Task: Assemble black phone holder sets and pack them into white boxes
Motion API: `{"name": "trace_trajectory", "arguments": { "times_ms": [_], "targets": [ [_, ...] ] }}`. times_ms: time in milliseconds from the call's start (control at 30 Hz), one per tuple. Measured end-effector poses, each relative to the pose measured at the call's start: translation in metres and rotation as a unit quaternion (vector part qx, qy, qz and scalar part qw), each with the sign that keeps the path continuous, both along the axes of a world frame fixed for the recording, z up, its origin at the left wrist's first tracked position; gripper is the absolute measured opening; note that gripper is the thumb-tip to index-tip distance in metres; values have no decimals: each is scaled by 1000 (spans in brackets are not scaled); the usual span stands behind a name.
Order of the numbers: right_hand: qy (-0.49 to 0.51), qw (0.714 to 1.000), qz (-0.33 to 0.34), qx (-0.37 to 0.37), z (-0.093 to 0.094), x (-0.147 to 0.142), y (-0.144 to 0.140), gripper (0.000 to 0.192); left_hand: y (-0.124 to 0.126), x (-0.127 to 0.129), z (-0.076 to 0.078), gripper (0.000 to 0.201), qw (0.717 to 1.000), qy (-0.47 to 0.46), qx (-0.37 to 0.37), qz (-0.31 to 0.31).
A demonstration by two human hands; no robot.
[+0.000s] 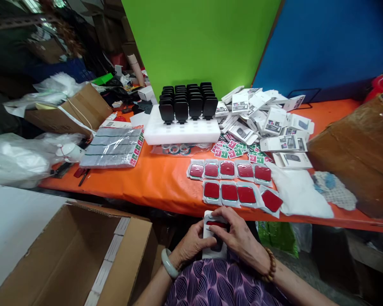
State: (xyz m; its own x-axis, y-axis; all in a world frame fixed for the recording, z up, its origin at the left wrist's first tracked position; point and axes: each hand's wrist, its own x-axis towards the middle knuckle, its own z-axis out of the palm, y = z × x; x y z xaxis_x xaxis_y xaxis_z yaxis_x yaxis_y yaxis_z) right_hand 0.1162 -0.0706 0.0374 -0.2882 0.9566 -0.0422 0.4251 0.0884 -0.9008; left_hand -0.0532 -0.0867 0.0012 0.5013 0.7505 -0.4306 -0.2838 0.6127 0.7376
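Note:
Over my lap, a small white box (pixel 214 255) with a dark printed picture is between my two hands. My left hand (pixel 191 241) grips its left side, with the thumb lying across the front. My right hand (pixel 239 236) closes round the top right, its thumb pressing near the opening. A dark red strip (pixel 217 224) shows at the box's upper end, partly hidden by the fingers. Just beyond, on the orange table (pixel 140 182), lie two rows of red-faced square pads (pixel 229 192) in pale wrappers.
Several black paddle-shaped pieces (pixel 195 106) stand in a white foam block (pixel 181 131). White printed boxes (pixel 274 121) are heaped at right, above red and green cards (pixel 231 148). A grey bagged stack (pixel 111 146) lies left. An open carton (pixel 137 250) stands at my left.

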Motion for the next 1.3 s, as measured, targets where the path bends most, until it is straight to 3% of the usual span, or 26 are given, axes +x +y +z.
{"name": "trace_trajectory", "arguments": {
  "times_ms": [133, 267, 400, 533, 733, 933, 1100, 1200, 1300],
  "targets": [
    [-71, 996, 40, 22, 0, 4, -4, 7, -9, -6, -8, 59, 993, 52, 43, 93],
    [-48, 996, 65, 34, -1, 5, -9, 10, -19, -6, -7, 62, 985, 83, 72, 131],
    [47, 997, -2, 62, -12, 10, -12, 30, -19, -6, -2, 51, 983, 88, 79, 139],
    [161, 983, -74, -36, -26, 14, -17, 19, -17, -7, -3, 49, 985, 87, 54, 139],
    [238, 947, -81, -201, -28, 11, -22, 24, -18, -4, -4, 45, 984, 106, 51, 133],
    [193, 961, -48, -194, -20, 6, -16, 34, -14, -4, 5, 25, 956, 233, 109, 138],
    [292, 916, -126, -246, -23, -6, -9, 40, -7, 0, 18, 17, 925, 276, 206, 160],
    [352, 887, -136, -268, -22, -9, -5, 46, -3, 1, 18, 15, 937, 236, 160, 200],
    [300, 916, -88, -252, -22, -5, -5, 35, -2, -2, 13, 30, 961, 178, 91, 193]
  ]
}}
